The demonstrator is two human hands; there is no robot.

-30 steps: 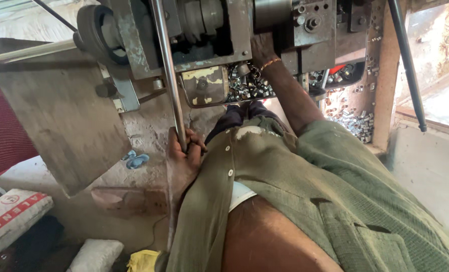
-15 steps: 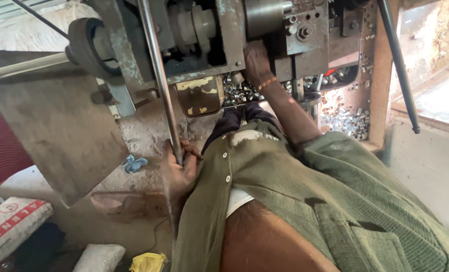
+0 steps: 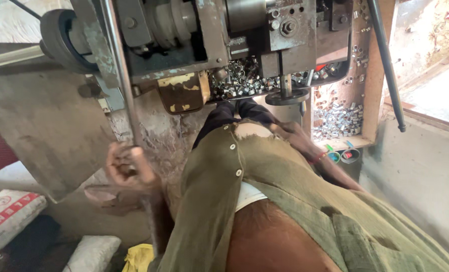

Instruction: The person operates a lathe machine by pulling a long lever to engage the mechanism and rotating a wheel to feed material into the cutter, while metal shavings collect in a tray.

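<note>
Left hand (image 3: 129,168), grip clenched on the long metal lever (image 3: 121,75) at left of the machine (image 3: 204,35). Right hand (image 3: 295,136) near lap, blurred; its grip cannot be told.

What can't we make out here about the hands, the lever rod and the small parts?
Head view only:
- Left hand: motion-blurred around the lever rod; how its fingers sit is unclear.
- Right hand: blurred, low against the shirt; whether it holds anything cannot be told.
- Rod's top: cut off by the upper edge.
- Small metal parts: too small to tell their shape.
</note>
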